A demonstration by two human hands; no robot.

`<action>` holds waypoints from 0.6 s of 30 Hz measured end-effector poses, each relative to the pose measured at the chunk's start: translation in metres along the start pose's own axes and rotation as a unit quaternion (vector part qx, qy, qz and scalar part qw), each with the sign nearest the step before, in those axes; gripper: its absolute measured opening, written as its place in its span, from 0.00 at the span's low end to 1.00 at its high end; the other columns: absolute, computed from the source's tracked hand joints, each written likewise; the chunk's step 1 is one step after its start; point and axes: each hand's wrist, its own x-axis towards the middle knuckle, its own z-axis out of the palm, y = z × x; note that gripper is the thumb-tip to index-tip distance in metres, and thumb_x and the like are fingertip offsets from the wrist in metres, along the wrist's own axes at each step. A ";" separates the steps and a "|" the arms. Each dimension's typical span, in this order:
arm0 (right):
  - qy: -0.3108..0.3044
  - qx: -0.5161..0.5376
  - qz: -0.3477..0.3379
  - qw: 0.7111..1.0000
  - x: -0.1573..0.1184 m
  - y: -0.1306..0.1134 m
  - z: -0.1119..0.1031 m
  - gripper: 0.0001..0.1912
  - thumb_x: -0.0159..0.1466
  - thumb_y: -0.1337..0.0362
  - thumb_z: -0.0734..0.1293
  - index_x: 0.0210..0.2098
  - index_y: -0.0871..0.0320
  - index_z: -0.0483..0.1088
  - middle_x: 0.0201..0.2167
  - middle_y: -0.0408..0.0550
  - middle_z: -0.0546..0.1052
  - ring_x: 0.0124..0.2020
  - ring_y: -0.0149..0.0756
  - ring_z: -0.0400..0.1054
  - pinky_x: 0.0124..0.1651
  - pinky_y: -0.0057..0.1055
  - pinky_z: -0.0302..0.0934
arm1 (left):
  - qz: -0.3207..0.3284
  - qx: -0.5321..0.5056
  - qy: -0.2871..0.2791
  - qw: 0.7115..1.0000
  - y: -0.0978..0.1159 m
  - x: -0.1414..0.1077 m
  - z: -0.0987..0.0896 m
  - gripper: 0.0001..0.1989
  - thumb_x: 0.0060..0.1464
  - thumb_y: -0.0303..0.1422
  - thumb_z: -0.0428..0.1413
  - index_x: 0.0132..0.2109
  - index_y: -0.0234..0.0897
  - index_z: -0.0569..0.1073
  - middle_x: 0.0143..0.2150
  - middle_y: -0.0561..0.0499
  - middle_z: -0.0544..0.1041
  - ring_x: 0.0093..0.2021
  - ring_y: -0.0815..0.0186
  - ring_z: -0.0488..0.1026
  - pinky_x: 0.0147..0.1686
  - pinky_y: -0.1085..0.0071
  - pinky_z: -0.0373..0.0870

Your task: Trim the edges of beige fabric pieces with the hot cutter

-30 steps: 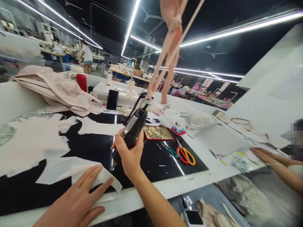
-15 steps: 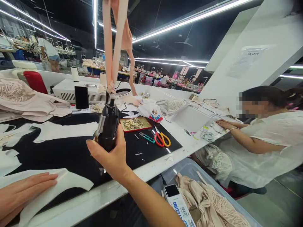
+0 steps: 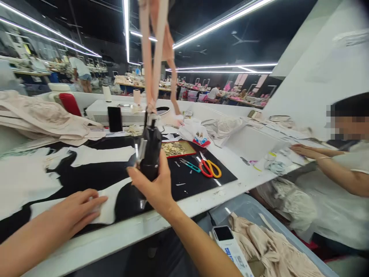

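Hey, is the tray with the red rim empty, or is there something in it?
Not empty: small pale pieces lie heaped in the tray, covering most of its bottom.

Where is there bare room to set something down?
Black mat between the upper white piece and lower white piece; also between the red-and-yellow scissors and front edge, bar small scraps. Crowded: the back, around the phone, tray and plastic bag.

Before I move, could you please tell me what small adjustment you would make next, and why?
I would probably ease the left hand back slightly, still on the white cloth: its fingertips are close to the cloth's edge facing the black tool, which the right hand grips over the black mat.
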 end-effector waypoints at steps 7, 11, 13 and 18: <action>0.074 -0.035 -0.053 0.995 -0.010 0.008 -0.007 0.19 0.60 0.59 0.79 0.43 0.52 0.67 0.31 0.37 0.78 0.24 0.29 0.71 0.30 0.30 0.70 | -0.099 0.132 -0.155 0.974 0.077 0.045 -0.017 0.02 0.68 0.30 0.58 0.45 0.36 0.75 0.38 0.48 0.75 0.37 0.58 0.78 0.33 0.68 0.72; 0.069 -0.011 -0.071 0.995 -0.009 0.010 -0.009 0.18 0.61 0.60 0.79 0.44 0.52 0.69 0.31 0.38 0.77 0.24 0.31 0.72 0.30 0.33 0.71 | -0.092 0.170 -0.120 0.974 0.078 0.043 -0.023 0.05 0.69 0.30 0.58 0.40 0.37 0.73 0.34 0.51 0.74 0.32 0.62 0.75 0.29 0.71 0.66; 0.083 -0.004 -0.077 0.994 -0.006 0.012 -0.007 0.18 0.61 0.60 0.79 0.44 0.52 0.70 0.31 0.38 0.77 0.25 0.32 0.71 0.29 0.33 0.71 | -0.072 0.178 -0.103 0.976 0.072 0.039 -0.026 0.07 0.69 0.28 0.57 0.38 0.37 0.73 0.34 0.50 0.74 0.33 0.62 0.74 0.30 0.69 0.66; 0.095 0.022 -0.087 0.991 0.002 0.020 0.002 0.18 0.61 0.61 0.79 0.45 0.51 0.69 0.32 0.38 0.77 0.25 0.31 0.71 0.28 0.32 0.71 | 0.024 0.091 -0.036 0.995 0.068 0.036 -0.022 0.09 0.67 0.19 0.52 0.41 0.36 0.74 0.39 0.49 0.77 0.40 0.61 0.75 0.38 0.66 0.71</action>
